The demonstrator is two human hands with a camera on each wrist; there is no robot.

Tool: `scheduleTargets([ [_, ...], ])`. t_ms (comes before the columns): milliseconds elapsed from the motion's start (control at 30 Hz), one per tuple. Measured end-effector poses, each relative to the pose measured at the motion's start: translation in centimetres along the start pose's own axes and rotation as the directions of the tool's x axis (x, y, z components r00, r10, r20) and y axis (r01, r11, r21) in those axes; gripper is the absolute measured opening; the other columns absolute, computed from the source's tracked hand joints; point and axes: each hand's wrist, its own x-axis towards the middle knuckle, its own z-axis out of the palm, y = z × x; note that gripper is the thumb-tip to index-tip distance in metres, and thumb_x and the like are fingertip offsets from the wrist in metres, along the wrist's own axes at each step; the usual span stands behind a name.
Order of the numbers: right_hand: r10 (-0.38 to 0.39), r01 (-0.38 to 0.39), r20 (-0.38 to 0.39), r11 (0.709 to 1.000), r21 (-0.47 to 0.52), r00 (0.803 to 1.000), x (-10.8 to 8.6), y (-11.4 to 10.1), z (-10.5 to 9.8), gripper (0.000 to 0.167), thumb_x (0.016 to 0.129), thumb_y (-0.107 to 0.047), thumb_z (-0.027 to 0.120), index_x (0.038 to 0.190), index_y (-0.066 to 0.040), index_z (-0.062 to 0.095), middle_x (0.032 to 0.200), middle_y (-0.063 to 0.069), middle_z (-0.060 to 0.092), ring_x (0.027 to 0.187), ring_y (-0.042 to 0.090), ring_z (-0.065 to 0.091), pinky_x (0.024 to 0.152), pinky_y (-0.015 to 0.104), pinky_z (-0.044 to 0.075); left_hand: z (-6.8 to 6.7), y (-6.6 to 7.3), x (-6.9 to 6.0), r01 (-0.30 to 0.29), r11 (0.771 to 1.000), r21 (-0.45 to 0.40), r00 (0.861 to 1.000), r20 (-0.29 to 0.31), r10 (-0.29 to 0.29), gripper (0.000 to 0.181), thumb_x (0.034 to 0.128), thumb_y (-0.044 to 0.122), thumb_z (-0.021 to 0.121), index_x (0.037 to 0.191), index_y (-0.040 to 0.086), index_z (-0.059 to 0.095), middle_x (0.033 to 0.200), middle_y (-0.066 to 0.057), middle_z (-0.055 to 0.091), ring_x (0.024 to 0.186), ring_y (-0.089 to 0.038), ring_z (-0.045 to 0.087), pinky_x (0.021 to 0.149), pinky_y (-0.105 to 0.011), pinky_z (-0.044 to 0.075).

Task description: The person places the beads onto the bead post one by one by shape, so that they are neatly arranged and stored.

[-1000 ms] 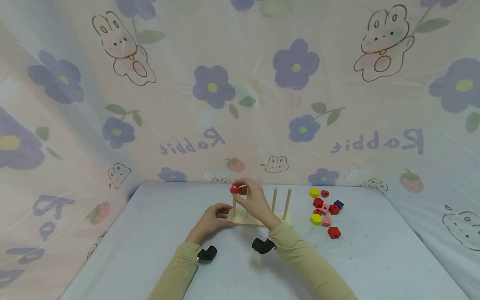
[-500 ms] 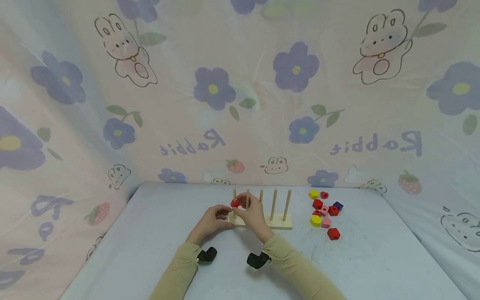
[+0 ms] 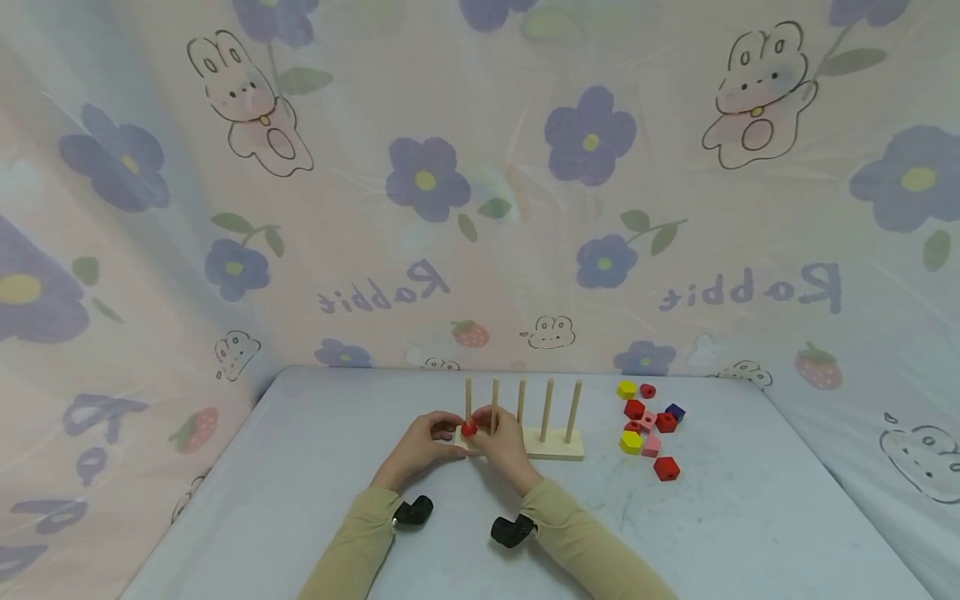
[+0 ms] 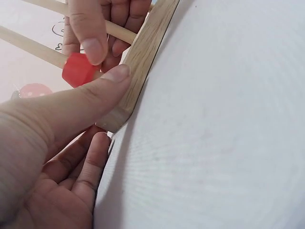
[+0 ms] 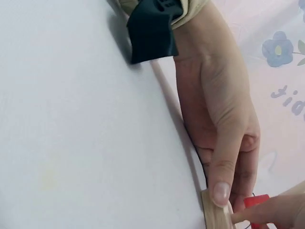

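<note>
A wooden peg stand [image 3: 555, 446] with several upright pegs sits on the table. My left hand [image 3: 417, 442] grips its left end, the thumb lying on the base's near side in the left wrist view. Low on the leftmost peg is a red bead [image 3: 468, 428], threaded over it. My right hand [image 3: 504, 442] pinches this bead, with thumb and fingers around it. In the left wrist view the red bead [image 4: 78, 69] shows just above the base. From the right wrist view, a right finger [image 5: 274, 211] partly covers it.
Loose beads lie to the right of the stand: a yellow one [image 3: 631, 442], a pink one [image 3: 651, 446], a dark blue one [image 3: 676, 412] and several red ones, including a red bead [image 3: 667, 468] nearest the front. A patterned curtain [image 3: 510, 250] hangs behind the table.
My right hand has brought the red bead from the top of the leftmost peg down along it to near the base. My left hand has stayed at the stand's end.
</note>
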Motion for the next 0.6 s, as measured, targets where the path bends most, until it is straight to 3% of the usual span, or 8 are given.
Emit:
scheduleTargets([
  [233, -0.003, 0.004, 0.04, 1.0, -0.006, 0.999, -0.6, -0.2, -0.8, 0.031, 0.075, 0.01, 0.071, 0.104, 0.005, 0.061, 0.099, 0.017, 0.065, 0.097, 0.033, 0.061, 0.085, 0.044, 0.049, 0.2, 0.0, 0.1, 0.003, 1.0, -0.018, 1.0, 0.009, -0.003, 0.053, 0.0712, 0.011, 0.085, 0.118, 0.003, 0.061, 0.115, -0.009, 0.061, 0.098, -0.021, 0.06, 0.087, -0.035, 0.049],
  [500, -0.064, 0.072, 0.172, 0.996, -0.045, 0.983, -2.0, -0.7, -3.5, 0.056, 0.079, 0.009, 0.069, 0.13, 0.009, 0.047, 0.121, 0.026, 0.057, 0.114, 0.039, 0.053, 0.098, 0.048, 0.042, 0.0, -0.2, 0.1, 0.011, 1.0, -0.003, 1.0, 0.007, -0.011, 0.054, 0.0713, 0.011, 0.085, 0.119, 0.004, 0.062, 0.116, -0.009, 0.061, 0.098, -0.02, 0.06, 0.087, -0.033, 0.049],
  [600, -0.065, 0.079, 0.198, 0.995, -0.064, 0.978, -2.9, -1.1, -4.8, 0.061, 0.08, 0.007, 0.07, 0.136, 0.005, 0.044, 0.128, 0.025, 0.053, 0.117, 0.04, 0.051, 0.099, 0.05, 0.041, -0.1, -0.1, 0.1, 0.007, 1.0, -0.002, 1.0, 0.009, -0.007, 0.053, 0.0717, 0.011, 0.085, 0.119, 0.003, 0.061, 0.117, -0.01, 0.06, 0.099, -0.022, 0.06, 0.088, -0.035, 0.05],
])
